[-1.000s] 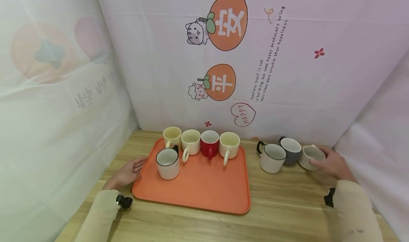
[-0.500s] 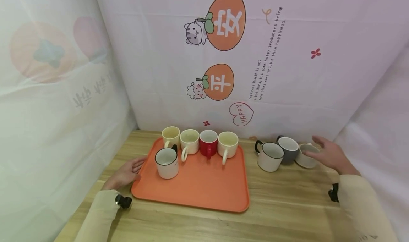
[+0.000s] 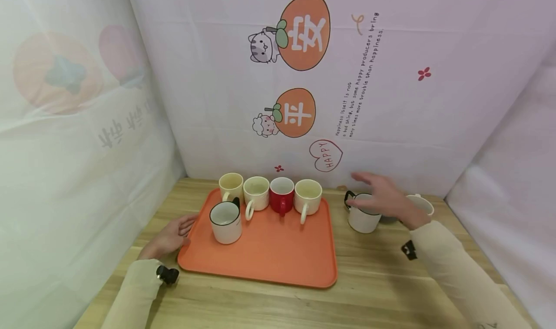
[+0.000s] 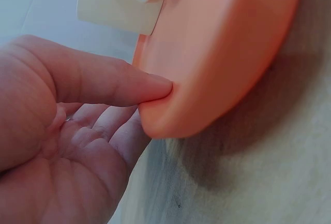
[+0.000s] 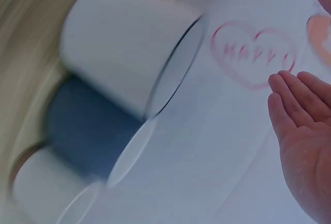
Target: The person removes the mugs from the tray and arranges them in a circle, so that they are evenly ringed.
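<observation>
My left hand (image 3: 170, 235) grips the left rim of the orange tray (image 3: 278, 252), thumb on top and fingers underneath, as the left wrist view shows. With fingers spread and holding nothing, my right hand (image 3: 388, 201) passes over a white mug (image 3: 362, 223) with a black rim and black handle, right of the tray. Behind that hand, a grey mug (image 5: 88, 125) is mostly hidden in the head view. Furthest right stands an off-white mug (image 3: 422, 202), partly covered by the wrist. In the right wrist view, these three mugs stand in a row beside my open palm.
Along the tray's back edge stand a yellow mug (image 3: 230, 184), a cream mug (image 3: 256, 202), a red mug (image 3: 279, 202) and another cream mug (image 3: 309, 203). A black-rimmed white mug (image 3: 227, 231) sits at the tray's left. A printed cloth (image 3: 243, 150) rises behind the wooden table (image 3: 369, 285).
My right hand has let go of the off-white mug at the far right, lifted away and moved left over the black-rimmed white mug. My left hand stays at the tray's rim.
</observation>
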The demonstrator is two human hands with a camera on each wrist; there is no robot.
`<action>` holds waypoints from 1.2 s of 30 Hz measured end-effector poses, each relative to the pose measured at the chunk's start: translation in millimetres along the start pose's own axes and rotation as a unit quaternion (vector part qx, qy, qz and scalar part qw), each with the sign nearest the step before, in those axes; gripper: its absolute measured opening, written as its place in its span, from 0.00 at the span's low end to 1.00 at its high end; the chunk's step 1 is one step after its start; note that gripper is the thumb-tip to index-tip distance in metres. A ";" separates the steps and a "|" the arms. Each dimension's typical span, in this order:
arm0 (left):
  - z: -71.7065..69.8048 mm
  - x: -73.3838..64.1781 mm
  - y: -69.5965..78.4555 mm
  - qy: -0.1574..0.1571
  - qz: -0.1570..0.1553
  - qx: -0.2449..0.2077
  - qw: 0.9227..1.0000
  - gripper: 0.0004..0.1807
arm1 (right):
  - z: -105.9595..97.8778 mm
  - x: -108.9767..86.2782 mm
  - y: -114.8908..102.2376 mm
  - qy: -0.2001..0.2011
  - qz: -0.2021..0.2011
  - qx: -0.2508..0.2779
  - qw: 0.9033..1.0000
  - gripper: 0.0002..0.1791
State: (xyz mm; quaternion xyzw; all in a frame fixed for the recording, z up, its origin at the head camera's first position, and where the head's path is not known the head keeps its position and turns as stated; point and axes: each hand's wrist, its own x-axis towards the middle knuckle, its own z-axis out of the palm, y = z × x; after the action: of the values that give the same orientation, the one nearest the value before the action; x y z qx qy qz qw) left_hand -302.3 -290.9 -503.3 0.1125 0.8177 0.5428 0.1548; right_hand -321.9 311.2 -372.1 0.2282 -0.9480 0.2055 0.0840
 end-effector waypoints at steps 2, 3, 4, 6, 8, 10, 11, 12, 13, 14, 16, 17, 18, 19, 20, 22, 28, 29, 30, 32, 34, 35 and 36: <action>0.4 0.4 0.3 0.001 -0.003 0.003 1.000 0.47 | 9.2 10.9 -18.8 -0.007 -0.028 0.013 0.999 0.46; 0.7 0.4 0.4 0.002 -0.006 0.003 1.000 0.47 | 14.4 16.6 -28.2 -0.009 -0.044 0.017 0.999 0.45; 0.9 0.4 0.5 0.003 -0.007 0.005 1.000 0.47 | 20.0 22.2 -37.2 -0.010 -0.060 0.022 0.998 0.44; 1.2 0.4 0.4 0.002 -0.008 0.009 1.000 0.47 | 32.7 33.5 -55.6 -0.019 -0.082 0.040 0.996 0.42; 0.9 -0.6 0.5 0.004 -0.009 0.010 1.000 0.47 | 46.9 44.7 -75.6 -0.034 -0.091 0.052 0.994 0.41; 0.6 -1.2 0.5 0.004 -0.009 0.011 1.000 0.46 | 61.4 54.5 -95.7 -0.050 -0.101 0.057 0.992 0.42; 0.5 -1.4 0.4 0.003 -0.009 0.011 1.000 0.47 | 68.6 58.8 -105.9 -0.061 -0.105 0.061 0.991 0.42; 0.6 -1.5 0.5 0.003 -0.009 0.010 1.000 0.47 | 75.7 62.7 -116.1 -0.069 -0.110 0.067 0.989 0.43; 0.7 -1.7 0.5 0.004 -0.010 0.008 1.000 0.47 | 82.6 65.7 -125.9 -0.076 -0.113 0.063 0.989 0.45; 0.8 -1.6 0.4 0.005 -0.010 0.005 1.000 0.47 | 89.5 68.7 -135.4 -0.082 -0.119 0.062 0.988 0.46; 0.7 -1.5 0.0 0.003 -0.005 0.006 1.000 0.47 | 103.4 74.0 -152.4 -0.093 -0.129 0.074 0.984 0.46; 0.7 -1.4 -0.4 0.003 -0.004 0.004 1.000 0.47 | 110.3 76.0 -159.7 -0.097 -0.130 0.089 0.983 0.45; 0.8 -1.6 -0.3 0.003 -0.002 0.003 1.000 0.47 | 117.8 78.0 -166.2 -0.097 -0.131 0.093 0.982 0.46; 0.7 -1.8 -0.4 0.002 0.001 0.002 1.000 0.48 | 124.7 79.8 -172.0 -0.097 -0.133 0.103 0.981 0.46; 0.6 -1.8 -0.6 0.001 0.003 0.001 1.000 0.48 | 131.6 81.4 -177.2 -0.098 -0.136 0.121 0.979 0.45; 0.6 -1.9 -1.4 0.000 0.007 0.001 1.000 0.48 | 145.6 84.3 -185.4 -0.092 -0.142 0.148 0.974 0.42; 0.6 -0.9 -3.3 0.002 0.004 0.005 1.000 0.47 | 179.6 88.6 -202.1 -0.039 -0.127 0.208 0.969 0.36; 0.6 -1.0 -3.1 0.004 0.003 0.005 1.000 0.47 | 184.5 89.0 -203.9 -0.036 -0.114 0.219 0.968 0.36; 0.6 -1.1 -2.9 0.005 0.002 0.006 1.000 0.47 | 189.0 89.7 -205.9 -0.033 -0.104 0.223 0.969 0.36; 0.7 -1.1 -2.6 0.004 0.003 0.006 1.000 0.47 | 198.2 90.5 -209.6 -0.026 -0.079 0.224 0.971 0.38; 0.5 -1.1 -3.0 0.004 0.003 0.008 1.000 0.47 | 207.0 91.0 -214.0 -0.015 -0.052 0.224 0.973 0.39; 0.2 -0.6 -3.7 0.004 0.002 0.008 1.000 0.47 | 210.9 91.2 -216.6 -0.009 -0.039 0.222 0.974 0.39; 0.0 -0.5 -4.2 0.004 0.003 0.008 1.000 0.47 | 214.2 91.2 -219.6 -0.001 -0.027 0.221 0.975 0.39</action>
State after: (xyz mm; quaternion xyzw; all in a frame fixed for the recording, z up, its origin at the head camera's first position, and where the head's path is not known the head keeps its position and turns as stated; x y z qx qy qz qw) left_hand -301.9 -292.8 -507.1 0.1138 0.8225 0.5368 0.1495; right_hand -313.7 5.1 -465.0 0.2667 -0.8728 0.4071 0.0365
